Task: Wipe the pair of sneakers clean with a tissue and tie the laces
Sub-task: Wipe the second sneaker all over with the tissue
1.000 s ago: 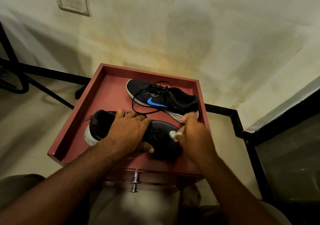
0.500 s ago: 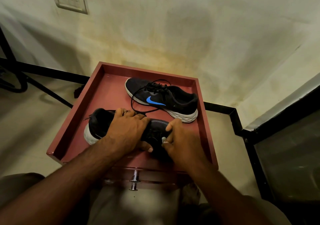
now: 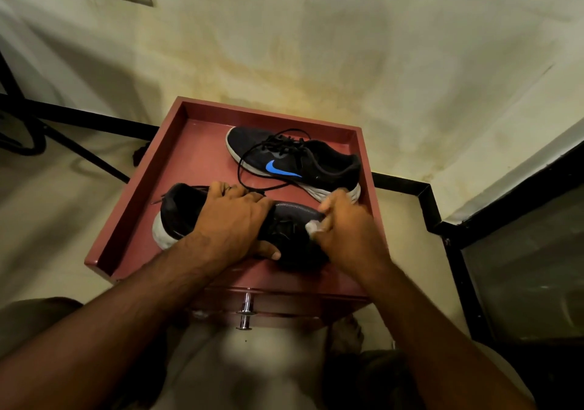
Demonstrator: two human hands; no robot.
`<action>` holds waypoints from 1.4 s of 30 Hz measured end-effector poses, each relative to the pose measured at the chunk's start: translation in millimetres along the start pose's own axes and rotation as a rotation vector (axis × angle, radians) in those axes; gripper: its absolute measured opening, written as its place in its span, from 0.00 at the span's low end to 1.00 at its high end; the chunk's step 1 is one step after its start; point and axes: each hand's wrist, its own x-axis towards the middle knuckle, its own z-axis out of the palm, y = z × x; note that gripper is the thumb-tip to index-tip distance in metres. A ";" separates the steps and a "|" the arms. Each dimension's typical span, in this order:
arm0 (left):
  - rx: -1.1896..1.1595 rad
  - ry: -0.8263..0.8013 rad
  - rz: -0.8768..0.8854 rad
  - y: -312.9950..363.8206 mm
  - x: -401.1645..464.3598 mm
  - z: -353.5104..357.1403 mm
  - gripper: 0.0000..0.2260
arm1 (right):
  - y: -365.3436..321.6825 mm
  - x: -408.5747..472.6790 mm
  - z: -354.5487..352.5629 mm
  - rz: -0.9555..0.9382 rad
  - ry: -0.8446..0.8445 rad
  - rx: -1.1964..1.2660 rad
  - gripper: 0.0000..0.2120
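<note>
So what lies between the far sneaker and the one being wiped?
In the head view, the far sneaker's loose black lace trails across bare red tray floor toward the near sneaker.

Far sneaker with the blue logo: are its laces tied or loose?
Loose. The far sneaker's black lace trails off the shoe in a long open loop across the red tray; no bow is visible.
</note>
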 end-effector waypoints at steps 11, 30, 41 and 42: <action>0.006 0.003 -0.029 1.8 0.2 2.9 0.45 | -10.7 -19.6 16.2 -0.110 -0.070 0.003 0.12; -0.036 0.010 -0.033 3.3 0.3 2.5 0.45 | -13.2 -13.6 3.0 0.036 -0.521 0.331 0.19; -0.181 -0.067 -0.189 -12.2 1.3 -7.4 0.43 | 16.7 10.7 -14.9 0.163 0.176 0.811 0.08; -0.172 -0.041 -0.210 -8.0 -1.3 -8.4 0.43 | 18.1 11.6 -15.6 0.164 0.225 0.805 0.08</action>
